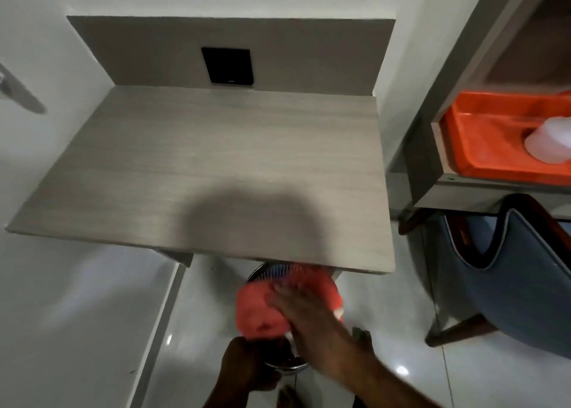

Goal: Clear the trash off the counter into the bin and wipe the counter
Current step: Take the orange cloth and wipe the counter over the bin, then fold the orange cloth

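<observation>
bench (197, 160) top shows no trash at all, only a head shadow on the near half. black wall plate (228, 65) sits on the back panel at the far edge.

action is below the near edge. metal bin (262, 273) stands on the floor, tucked partly under the bench, perforated wall visible at its far side. red cloth (262, 312) is bunched over the bin mouth. can't tell if it's a cloth being shaken out or a bag liner; frame is blurred.

right hand (304, 312) lies flat on the red cloth, fingers spread and pressing down, not curled around anything. reads as pushing contents down or holding the cloth over the opening so whatever it carries drops inside, not onto the floor. left hand (247, 364) is at the bin's near rim, closed on it as far as i can see. probably bracing the bin so it doesn't slide on the glossy tile. exact grip is hidden by the cloth.

off to the right: orange tray (494, 139) with a pale cup (548, 140) on a shelf, blue chair (509, 271) below.

judgement: trash clearing looks done or nearly so, wipe state unclear.
</observation>
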A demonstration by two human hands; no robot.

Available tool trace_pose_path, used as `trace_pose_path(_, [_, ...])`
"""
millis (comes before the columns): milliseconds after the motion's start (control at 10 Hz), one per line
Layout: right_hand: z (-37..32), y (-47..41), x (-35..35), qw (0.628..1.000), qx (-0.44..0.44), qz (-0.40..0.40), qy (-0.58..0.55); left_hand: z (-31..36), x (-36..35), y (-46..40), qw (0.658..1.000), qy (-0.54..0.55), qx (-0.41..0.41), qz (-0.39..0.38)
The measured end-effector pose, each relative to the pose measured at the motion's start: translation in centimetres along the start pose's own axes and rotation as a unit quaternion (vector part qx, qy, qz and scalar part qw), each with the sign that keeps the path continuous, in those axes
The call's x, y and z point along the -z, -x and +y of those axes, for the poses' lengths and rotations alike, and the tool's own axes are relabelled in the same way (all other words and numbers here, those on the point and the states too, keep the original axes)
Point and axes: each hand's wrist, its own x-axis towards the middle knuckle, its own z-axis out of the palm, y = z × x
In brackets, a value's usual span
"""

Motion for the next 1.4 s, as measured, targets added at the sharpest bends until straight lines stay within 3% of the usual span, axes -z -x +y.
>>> trace_pose_path(100, [3.5, 3.1, -5.6, 0.996, -0.071, -0.012, -0.057, -3.2, -1.6, -3.3, 0.995, -0.087, -0.027, 0.038])
trace_pose_path(200, [6.9, 2.0, -7.8, 0.975, -0.158, 0.11, -0.108, -6.6, -3.6, -8.1, 0.991, -0.124, -0.011, 0.044])
trace_pose_path(500, [21.0, 2.3, -18.8, 0.965, -0.253, 0.064, -0.019, -13.6, -9.4, -23.6, 0.99, 0.078, 0.114, -0.011])
trace_pose_path(700, [23.1, 3.3, -22.3, 0.965, -0.259, 0.001, -0.026, -18.2, -11.8, -25.5, 0.979, 0.151, 0.128, -0.045])
trace_pose_path(800, [21.0, 4.1, -21.3, 0.965, -0.258, 0.016, -0.038, -17.4, -11.1, -23.1, 0.984, 0.119, 0.129, -0.037])
trace_pose_path(900, [16.2, 5.1, -18.7, 0.976, -0.2, 0.081, -0.006, -12.7, -8.7, -17.9, 0.992, 0.122, 0.044, 0.008])
trace_pose_path(1000, [10.1, 5.2, -14.8, 0.979, -0.163, 0.118, 0.014, -5.4, -5.9, -9.5, 0.988, 0.117, -0.102, 0.02])
trace_pose_path(1100, [3.3, 5.2, -10.5, 0.976, -0.135, 0.164, 0.04, 1.5, -4.2, -0.6, 0.955, -0.053, -0.283, 0.071])
trace_pose_path(1200, [-2.3, 4.9, -5.6, 0.975, -0.104, 0.192, -0.029, 8.0, -3.2, 6.4, 0.9, -0.199, -0.378, 0.09])
trace_pose_path(1300, [-4.2, 4.7, 1.1, 0.945, -0.108, 0.251, -0.182, 14.4, -2.8, 12.2, 0.833, -0.331, -0.442, 0.036])
trace_pose_path(1400, [-2.3, 4.3, 8.7, 0.889, -0.112, 0.316, -0.312, 20.7, -4.1, 17.2, 0.806, -0.342, -0.48, -0.061])
